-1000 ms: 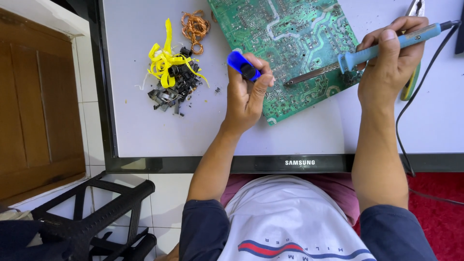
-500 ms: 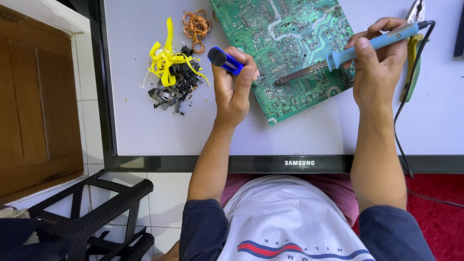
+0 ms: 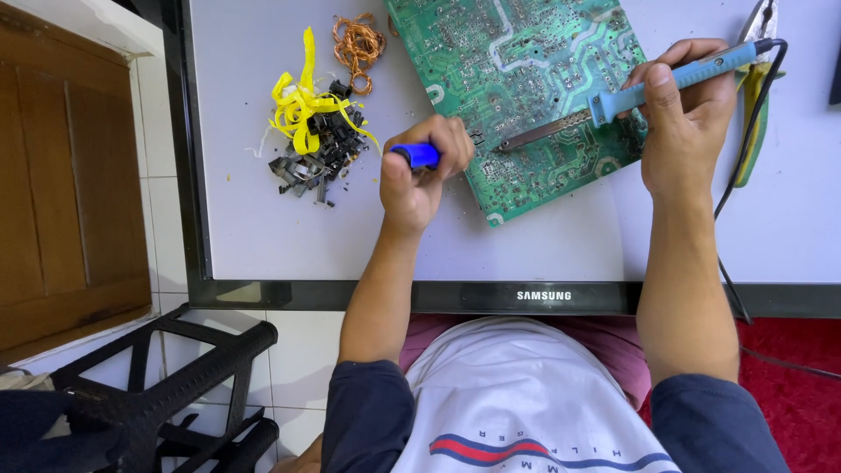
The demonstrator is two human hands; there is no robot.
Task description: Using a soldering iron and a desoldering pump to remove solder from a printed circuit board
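Two hands work at one green circuit board (image 3: 526, 79). The left hand (image 3: 420, 180) is curled tight around a blue-handled tool (image 3: 416, 154) at the board's left edge, with only the handle's end showing past the thumb; its working end is hidden by the fingers. The right hand (image 3: 688, 114) is clamped on the blue grip of a soldering iron (image 3: 613, 103) over the board's right edge, the iron's metal shaft lying across the board with its tip pointing toward the left hand. The board lies tilted on the white surface (image 3: 263, 236). Left of the board sits a pile of yellow strips (image 3: 302, 109) and dark scraps (image 3: 311, 162), with a copper wire coil (image 3: 357, 45) just above them. Right of the board lie pliers (image 3: 755, 96), partly behind the right hand.
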